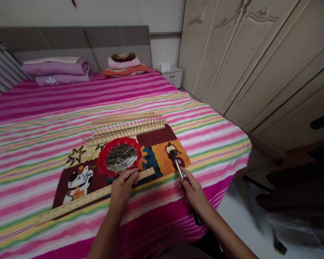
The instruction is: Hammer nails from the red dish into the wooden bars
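My right hand [193, 189] is wrapped round the handle of a hammer [179, 169], its head raised over the patterned mat [162, 172] and its dark grip end pointing down toward me. The fingers of my left hand [124, 182] are pinched together over a perforated wooden strip [78, 204]; what they hold, if anything, is hidden. A few nails stand in the strip's right end. Just beyond my left hand, a red scalloped bowl [101, 163] holds a heap of loose nails [122, 158].
Behind the bowl lies a wooden strip [129, 130] with many nails standing up from it. Further back are plain wooden strips [124, 117]. Everything rests on a bed with a striped sheet [215, 133]. A wardrobe [232, 54] stands at the right; folded bedding [59, 68] lies by the headboard.
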